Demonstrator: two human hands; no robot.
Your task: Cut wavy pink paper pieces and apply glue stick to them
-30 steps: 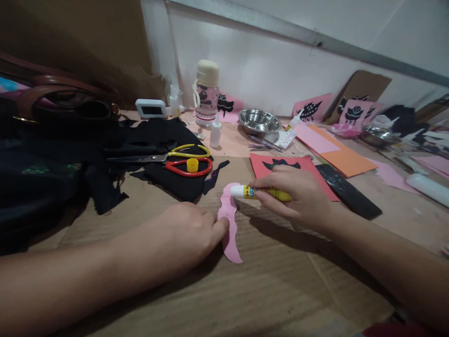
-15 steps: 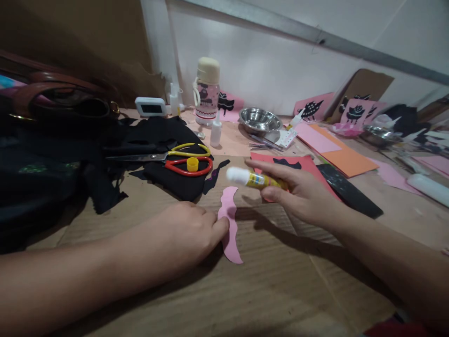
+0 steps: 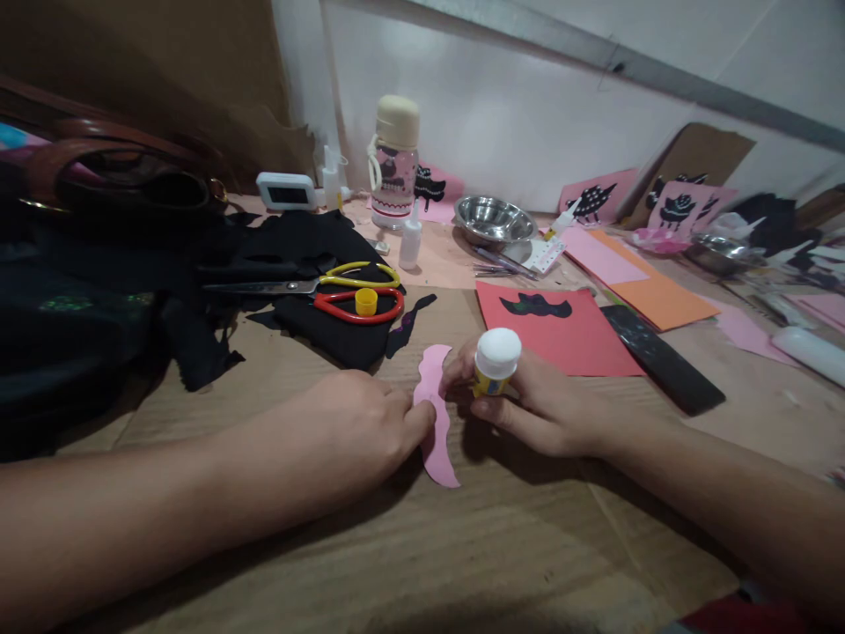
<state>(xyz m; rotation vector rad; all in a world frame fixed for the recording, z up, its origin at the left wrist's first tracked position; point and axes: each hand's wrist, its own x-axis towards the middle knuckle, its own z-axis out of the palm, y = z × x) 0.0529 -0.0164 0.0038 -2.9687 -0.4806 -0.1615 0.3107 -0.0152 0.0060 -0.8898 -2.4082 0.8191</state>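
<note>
A wavy-edged pink paper cutout (image 3: pixel 437 449) lies on the cardboard surface. The fingers of my left hand (image 3: pixel 363 427) are curled, with the thumb pressing the middle of the paper from its left side. In my right hand (image 3: pixel 551 409) is an uncapped glue stick (image 3: pixel 495 380), its white end tilted up and toward me. My right fingertips reach the cutout's right edge. A yellow cap (image 3: pixel 365 302) sits by the handles of the scissors (image 3: pixel 330 291). Behind my right hand, a black bat-like cutout (image 3: pixel 534 305) rests on red paper (image 3: pixel 587 348).
Black fabric scraps (image 3: pixel 283 238) spread at the left, near a brown-strapped bag (image 3: pixel 99 167). A water bottle (image 3: pixel 396 167), a small glue bottle (image 3: pixel 410 244) and a steel bowl (image 3: pixel 495 222) stand at the back. A black phone-like slab (image 3: pixel 664 361) and orange paper (image 3: pixel 666 291) lie to the right.
My right hand has come down and left to the pink cutout, and the glue stick has turned from pointing left to tilting upward. My left hand stays on the paper.
</note>
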